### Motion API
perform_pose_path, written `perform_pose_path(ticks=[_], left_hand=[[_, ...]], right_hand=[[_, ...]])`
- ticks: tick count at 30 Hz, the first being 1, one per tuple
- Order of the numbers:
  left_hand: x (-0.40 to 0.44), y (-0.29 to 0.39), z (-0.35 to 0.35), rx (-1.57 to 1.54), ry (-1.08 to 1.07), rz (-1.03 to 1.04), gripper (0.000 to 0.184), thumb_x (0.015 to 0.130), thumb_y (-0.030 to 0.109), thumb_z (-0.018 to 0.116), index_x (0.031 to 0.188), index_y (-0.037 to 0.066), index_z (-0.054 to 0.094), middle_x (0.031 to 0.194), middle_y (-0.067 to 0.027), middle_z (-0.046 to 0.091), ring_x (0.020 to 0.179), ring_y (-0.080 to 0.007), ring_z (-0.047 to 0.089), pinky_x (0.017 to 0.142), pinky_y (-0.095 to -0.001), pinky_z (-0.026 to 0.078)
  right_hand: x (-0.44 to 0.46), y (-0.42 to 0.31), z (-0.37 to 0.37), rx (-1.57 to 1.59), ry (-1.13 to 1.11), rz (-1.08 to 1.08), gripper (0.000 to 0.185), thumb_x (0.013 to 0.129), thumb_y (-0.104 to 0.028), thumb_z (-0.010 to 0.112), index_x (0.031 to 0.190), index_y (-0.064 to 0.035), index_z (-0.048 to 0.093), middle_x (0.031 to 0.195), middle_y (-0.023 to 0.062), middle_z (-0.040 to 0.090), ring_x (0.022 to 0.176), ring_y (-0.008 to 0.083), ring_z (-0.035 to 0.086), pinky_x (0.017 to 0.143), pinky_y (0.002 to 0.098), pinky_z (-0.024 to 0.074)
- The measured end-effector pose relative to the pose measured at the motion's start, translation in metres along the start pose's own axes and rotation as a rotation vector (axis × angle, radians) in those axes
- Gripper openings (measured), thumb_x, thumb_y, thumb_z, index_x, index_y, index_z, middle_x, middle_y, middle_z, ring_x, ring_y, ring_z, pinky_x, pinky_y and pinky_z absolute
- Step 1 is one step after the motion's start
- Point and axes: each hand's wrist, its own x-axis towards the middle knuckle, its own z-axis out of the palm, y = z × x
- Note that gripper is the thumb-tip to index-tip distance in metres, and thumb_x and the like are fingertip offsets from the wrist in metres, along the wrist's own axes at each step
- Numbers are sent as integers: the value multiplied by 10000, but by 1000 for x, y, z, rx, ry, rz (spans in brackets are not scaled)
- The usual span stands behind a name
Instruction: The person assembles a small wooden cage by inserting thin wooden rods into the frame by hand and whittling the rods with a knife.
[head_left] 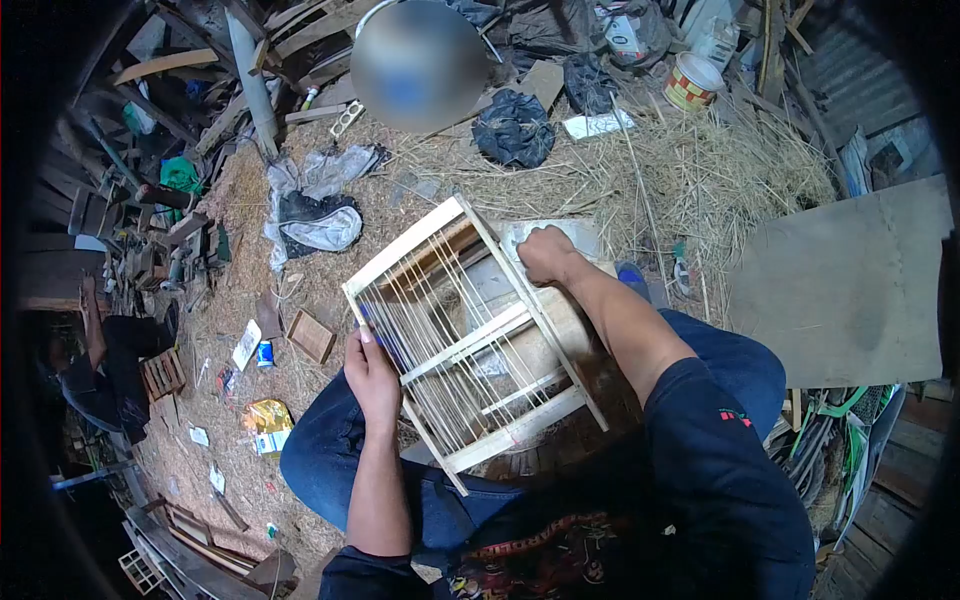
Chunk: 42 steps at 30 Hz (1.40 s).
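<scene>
A pale wooden cage-like frame (465,347) with many thin rods across it stands tilted between my legs. My left hand (372,382) is closed on the frame's left side rail, its thumb lying along the wood. Beyond the right side rail, my right hand (546,255) is clenched in a fist, knuckles up. Whatever lies inside that fist is hidden. A whitish flat piece (578,236) shows on the ground just behind it.
Straw (720,170) and wood shavings cover the ground. On the left lie a small wooden box (311,337), a blue can (265,353) and a yellow packet (268,417). A board (845,285) leans at right. Two other people sit nearby, one at far left, one ahead.
</scene>
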Motion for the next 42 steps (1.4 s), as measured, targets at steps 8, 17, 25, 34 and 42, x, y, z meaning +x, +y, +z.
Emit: perform_pose_path(ticks=[8,17,25,34,42], left_hand=[[0,-1,-2,-71,-30,-81,360,1161,276,464,1145,-30,653,861,-6,581,801,-85,479,745,-287,440],[-2,4,0,-27,-5,-46,383,1163,296,464,1136,-29,664,861,-4,591,804,-91,490,752,-289,448],[2,-12,6,-92,21,-21,344,1150,261,510,1087,-43,659,884,-22,617,835,-103,523,793,-291,467],[-4,8,13,-32,45,32,344,1133,271,521,1029,-34,641,780,-42,583,751,-112,508,709,-323,457],[-23,23,24,-66,52,82,344,1128,284,539,1059,-43,617,756,-78,606,716,-131,542,674,-354,475]], right_hand=[[10,-1,-3,-10,-28,38,220,802,-133,708,985,-84,822,1035,161,804,1002,319,777,854,447,620],[-2,15,-14,-11,6,91,213,766,-78,747,970,-80,811,1016,168,798,991,336,773,861,454,622],[-26,61,-12,24,265,24,180,884,-140,646,963,-120,807,1021,144,789,997,360,760,896,484,610],[-113,76,-90,385,557,278,233,903,-96,730,1122,-51,794,1000,158,795,903,336,766,834,461,608],[-175,-37,-146,1202,285,195,164,911,-88,810,1053,-7,797,850,75,774,665,114,702,603,289,569]])
